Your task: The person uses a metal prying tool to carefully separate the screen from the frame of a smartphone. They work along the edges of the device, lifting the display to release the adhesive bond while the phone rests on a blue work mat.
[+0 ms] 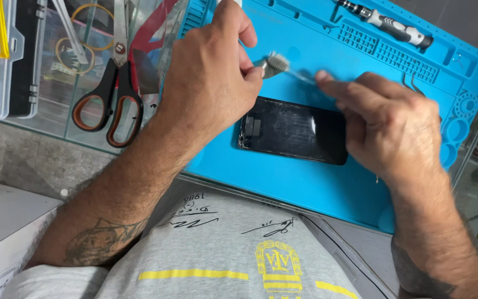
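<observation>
Both hands hover over a dark phone (293,130) on the blue mat (327,182): the left hand (208,77) pinches a small brush (276,62), the right hand (385,124) fingers its blurred tip. Scissors (114,94) lie leftward.

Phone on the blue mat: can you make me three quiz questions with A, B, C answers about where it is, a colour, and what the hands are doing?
1. Where does the phone lie?
A. on the blue mat
B. in the clear box
C. on the floor

2. What colour are the handles of the scissors?
A. green
B. black and orange
C. white

3. What are the hands doing?
A. resting flat on the mat
B. both pinching a small brush-like tool above the phone
C. holding the scissors

Answers:
1 A, the dark phone rests on the mat between the hands.
2 B, the loops are black with orange lining.
3 B, the left hand grips the bristle end and the right hand the thin handle.
</observation>
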